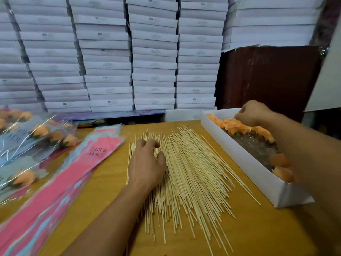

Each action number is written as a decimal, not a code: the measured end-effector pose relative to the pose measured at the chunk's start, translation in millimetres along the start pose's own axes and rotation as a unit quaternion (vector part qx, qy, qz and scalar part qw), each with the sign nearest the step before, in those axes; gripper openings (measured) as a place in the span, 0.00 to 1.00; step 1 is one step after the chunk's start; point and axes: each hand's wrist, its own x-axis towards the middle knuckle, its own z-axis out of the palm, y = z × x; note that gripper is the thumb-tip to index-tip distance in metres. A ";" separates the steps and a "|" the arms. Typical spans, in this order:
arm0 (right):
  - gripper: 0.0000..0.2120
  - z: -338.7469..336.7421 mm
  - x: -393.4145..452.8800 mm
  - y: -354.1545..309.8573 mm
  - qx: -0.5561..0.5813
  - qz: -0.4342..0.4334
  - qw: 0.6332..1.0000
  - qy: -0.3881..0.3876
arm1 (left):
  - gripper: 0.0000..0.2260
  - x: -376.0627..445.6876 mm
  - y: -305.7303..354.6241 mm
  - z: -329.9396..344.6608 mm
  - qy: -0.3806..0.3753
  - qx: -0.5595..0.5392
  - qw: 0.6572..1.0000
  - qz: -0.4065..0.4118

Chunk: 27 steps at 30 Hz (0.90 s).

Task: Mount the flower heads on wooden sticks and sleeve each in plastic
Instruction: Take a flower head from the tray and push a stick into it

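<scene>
A spread pile of thin wooden sticks lies in the middle of the wooden table. My left hand rests on the pile's left side, fingers curled down onto the sticks. A long white box at the right holds several orange flower heads. My right hand is down in the far end of that box, fingers closed over the flower heads; whether it grips one is hidden. A stack of pink "LOVE YOU" plastic sleeves lies left of the sticks.
Finished sleeved orange flowers lie at the far left. A wall of stacked white boxes rises behind the table. A dark brown panel stands at the back right.
</scene>
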 end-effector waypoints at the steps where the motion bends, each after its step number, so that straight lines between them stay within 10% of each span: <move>1: 0.17 -0.7 3.2 11.5 -0.014 0.014 1.000 0.000 | 0.11 -0.1 0.5 0.0 -0.003 -0.001 1.000 -0.003; 9: 0.24 25.9 -3.7 76.8 -0.227 0.065 0.968 -0.085 | 0.10 -1.6 1.6 0.2 -0.009 -0.003 1.000 -0.006; 27: 0.10 13.8 4.4 89.5 -0.075 0.145 0.987 -0.005 | 0.08 -0.6 0.7 -0.1 -0.019 -0.007 1.000 -0.010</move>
